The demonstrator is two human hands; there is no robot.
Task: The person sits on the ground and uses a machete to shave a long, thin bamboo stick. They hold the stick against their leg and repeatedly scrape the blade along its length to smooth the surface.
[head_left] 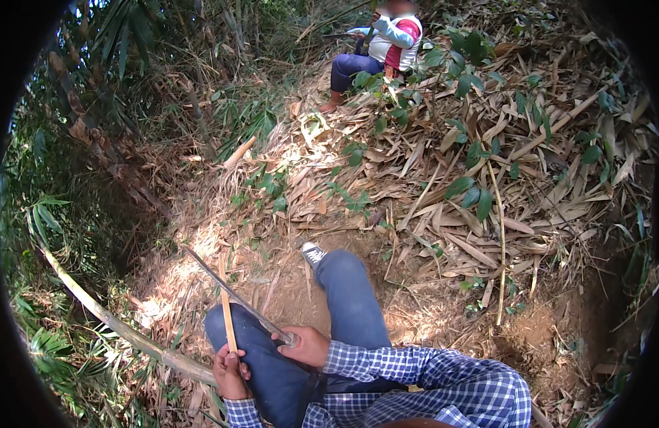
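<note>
My left hand (230, 373) grips the lower end of a thin pale bamboo strip (228, 317), which points up and away over my left thigh. My right hand (308, 348) is closed round the handle of a long machete (233, 292). Its dark narrow blade slants up to the left and crosses the strip in the picture. Whether blade and strip touch, I cannot tell. Both hands are above my blue-trousered legs (354, 299), the right one near my lap.
A long bamboo pole (105, 314) curves along my left side. Dry leaves (415, 192) cover the slope ahead and to the right, with small green plants among them. Another person (394, 43) sits farther up, holding a long thin thing. Dense bamboo growth stands at the left.
</note>
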